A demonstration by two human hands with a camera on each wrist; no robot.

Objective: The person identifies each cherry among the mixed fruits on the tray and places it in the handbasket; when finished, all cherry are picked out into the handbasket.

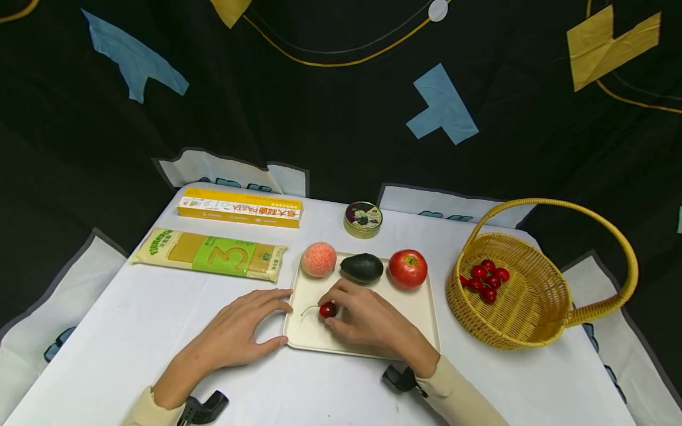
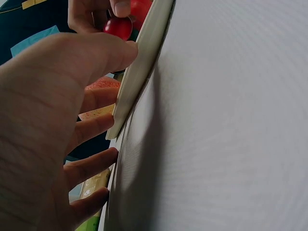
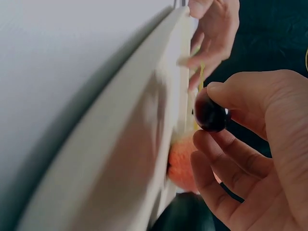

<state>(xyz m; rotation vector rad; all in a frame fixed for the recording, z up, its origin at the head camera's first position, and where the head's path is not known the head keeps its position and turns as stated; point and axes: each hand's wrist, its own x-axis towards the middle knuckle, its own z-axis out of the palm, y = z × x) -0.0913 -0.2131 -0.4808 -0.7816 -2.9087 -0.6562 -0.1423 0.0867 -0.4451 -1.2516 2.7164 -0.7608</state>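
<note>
My right hand [image 1: 367, 313] pinches a dark red cherry [image 1: 327, 309] between thumb and fingers, low over a cream square tray [image 1: 306, 340]. The cherry's thin green stem points left; in the right wrist view the cherry [image 3: 210, 111] sits at the thumb tip. With fingers spread, my left hand [image 1: 240, 328] touches the tray's left edge with thumb and fingertips. Along the tray's back lie a pinkish-orange peach-like fruit [image 1: 318, 260], a dark green avocado [image 1: 362, 268] and a red apple [image 1: 408, 269].
To the right stands a yellow wicker basket [image 1: 511, 337] with a tall handle and several cherries [image 1: 486, 281] inside. A round tin [image 1: 363, 220] sits behind the tray. Back left are a yellow pasta box [image 1: 240, 207] and a bag of pasta [image 1: 213, 254]. Dark cloth hangs behind the table.
</note>
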